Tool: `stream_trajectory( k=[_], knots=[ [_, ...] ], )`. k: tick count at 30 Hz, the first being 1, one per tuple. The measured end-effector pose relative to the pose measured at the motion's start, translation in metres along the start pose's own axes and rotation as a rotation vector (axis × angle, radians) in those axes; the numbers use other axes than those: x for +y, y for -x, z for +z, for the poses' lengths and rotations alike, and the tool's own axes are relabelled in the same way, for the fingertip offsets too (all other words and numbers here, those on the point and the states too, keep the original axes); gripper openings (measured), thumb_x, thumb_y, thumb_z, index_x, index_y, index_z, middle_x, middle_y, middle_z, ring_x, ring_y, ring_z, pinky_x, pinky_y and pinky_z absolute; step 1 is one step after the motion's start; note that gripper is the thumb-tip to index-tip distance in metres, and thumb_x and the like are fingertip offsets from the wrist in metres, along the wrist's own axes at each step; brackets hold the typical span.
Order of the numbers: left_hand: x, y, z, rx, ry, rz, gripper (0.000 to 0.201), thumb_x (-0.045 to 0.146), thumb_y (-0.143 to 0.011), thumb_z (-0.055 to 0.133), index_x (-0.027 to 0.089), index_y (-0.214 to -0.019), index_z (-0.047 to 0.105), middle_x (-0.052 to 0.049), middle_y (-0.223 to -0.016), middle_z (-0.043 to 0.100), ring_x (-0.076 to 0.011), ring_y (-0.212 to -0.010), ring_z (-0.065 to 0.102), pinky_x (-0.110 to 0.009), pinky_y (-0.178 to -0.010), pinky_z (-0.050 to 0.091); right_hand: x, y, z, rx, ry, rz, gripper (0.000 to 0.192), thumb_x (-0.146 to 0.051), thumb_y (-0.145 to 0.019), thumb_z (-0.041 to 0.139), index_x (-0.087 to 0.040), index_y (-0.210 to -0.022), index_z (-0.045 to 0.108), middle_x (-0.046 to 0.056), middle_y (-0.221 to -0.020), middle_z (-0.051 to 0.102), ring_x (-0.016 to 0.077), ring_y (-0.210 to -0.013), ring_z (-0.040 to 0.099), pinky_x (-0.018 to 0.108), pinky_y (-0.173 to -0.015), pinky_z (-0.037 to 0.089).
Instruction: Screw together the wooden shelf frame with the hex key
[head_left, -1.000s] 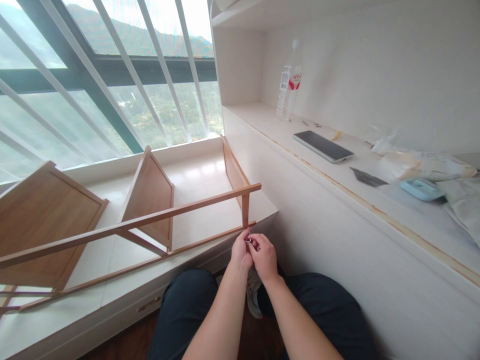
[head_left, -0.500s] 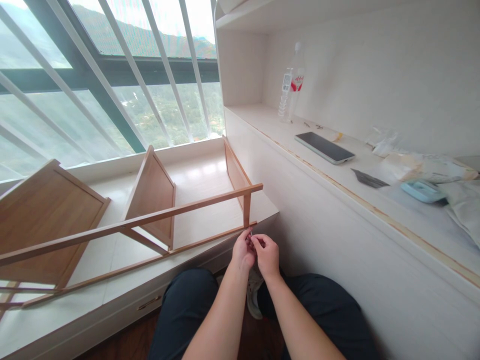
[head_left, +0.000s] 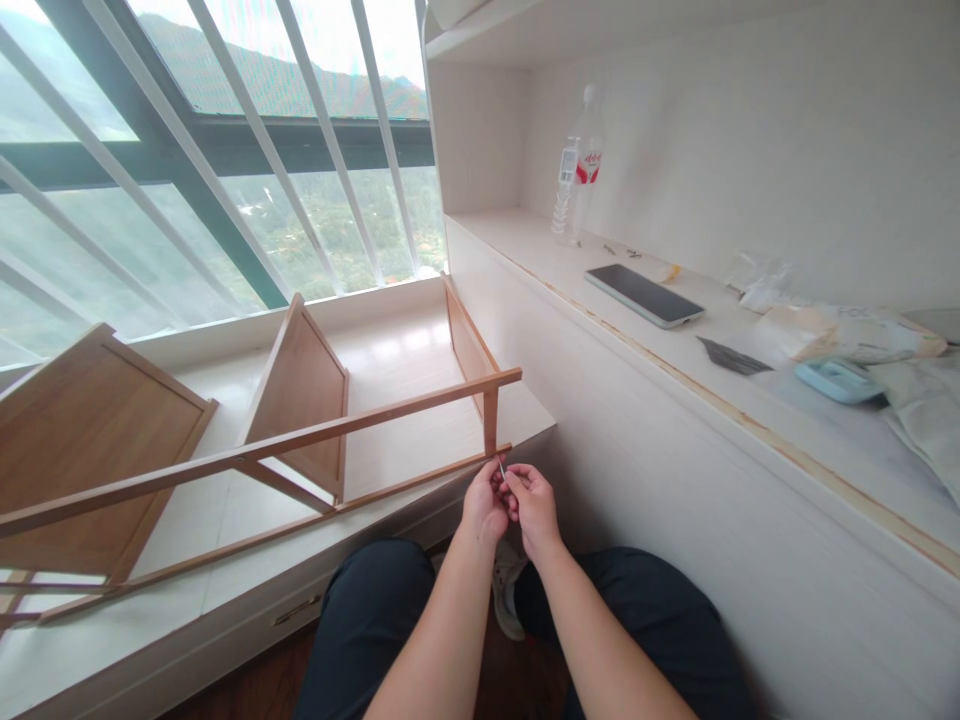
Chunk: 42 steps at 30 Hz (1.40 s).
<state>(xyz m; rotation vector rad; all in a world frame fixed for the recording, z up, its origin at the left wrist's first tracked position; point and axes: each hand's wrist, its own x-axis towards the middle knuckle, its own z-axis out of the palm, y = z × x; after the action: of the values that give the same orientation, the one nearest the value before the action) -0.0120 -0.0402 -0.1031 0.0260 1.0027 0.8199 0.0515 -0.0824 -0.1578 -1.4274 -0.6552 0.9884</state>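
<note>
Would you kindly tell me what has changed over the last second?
The right hand has shifted its hold slightly on a thin metal piece, which now slants between the hands. The left hand stays beside the wooden frame; the frame and phone lie as before.

we see brown wooden rack, lying sideways on white ledge | slim metal piece, near-upright, beside rack's end

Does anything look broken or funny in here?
Yes. The white shelf's front edge looks worn: a ragged brownish strip shows along it. The wooden rack looks odd too, seemingly lying on its side on the white ledge, its panels standing on edge.
</note>
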Motion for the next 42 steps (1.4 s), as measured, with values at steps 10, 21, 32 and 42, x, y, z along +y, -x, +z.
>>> stream_trajectory(
  k=[10, 21, 32, 42],
  knots=[
    [-0.003, -0.001, 0.001, 0.013, 0.116, 0.027, 0.016, 0.029, -0.099, 0.066, 0.013, -0.094, 0.065, 0.003, -0.076, 0.061, -0.0099, -0.059, 0.057, -0.024, -0.056, 0.053, -0.012, 0.020, 0.003, 0.101, 0.254, -0.189, 0.019, -0.035, -0.081, 0.072, -0.019, -0.091, 0.067, 0.002, -0.078, 0.070, 0.0188, -0.072, 0.065, 0.031, -0.071, 0.052],
    [-0.003, -0.002, 0.000, 0.024, 0.122, 0.050, 0.015, 0.028, -0.099, 0.067, 0.014, -0.095, 0.064, 0.004, -0.076, 0.060, -0.0093, -0.058, 0.056, -0.023, -0.055, 0.052, -0.015, 0.020, 0.003, 0.075, 0.375, -0.251, 0.017, -0.037, -0.088, 0.057, -0.022, -0.088, 0.064, 0.006, -0.082, 0.074, 0.0218, -0.074, 0.069, 0.031, -0.071, 0.052],
    [0.002, 0.002, 0.002, -0.001, -0.004, 0.047, 0.013, 0.027, -0.099, 0.066, 0.014, -0.101, 0.065, 0.002, -0.080, 0.061, -0.0098, -0.060, 0.056, -0.024, -0.057, 0.053, -0.025, 0.025, -0.001, 0.064, 0.409, -0.323, 0.024, -0.042, -0.095, 0.058, -0.022, -0.089, 0.069, 0.007, -0.089, 0.077, 0.0230, -0.080, 0.070, 0.031, -0.075, 0.051],
    [0.000, 0.005, -0.003, -0.023, -0.431, 0.191, 0.027, 0.040, -0.102, 0.060, 0.014, -0.104, 0.066, 0.000, -0.083, 0.064, -0.0120, -0.064, 0.060, -0.027, -0.060, 0.054, -0.025, 0.023, -0.006, 0.127, 0.427, -0.412, 0.020, -0.036, -0.095, 0.057, -0.021, -0.086, 0.068, 0.007, -0.087, 0.073, 0.0225, -0.081, 0.066, 0.032, -0.077, 0.050]
  ],
)
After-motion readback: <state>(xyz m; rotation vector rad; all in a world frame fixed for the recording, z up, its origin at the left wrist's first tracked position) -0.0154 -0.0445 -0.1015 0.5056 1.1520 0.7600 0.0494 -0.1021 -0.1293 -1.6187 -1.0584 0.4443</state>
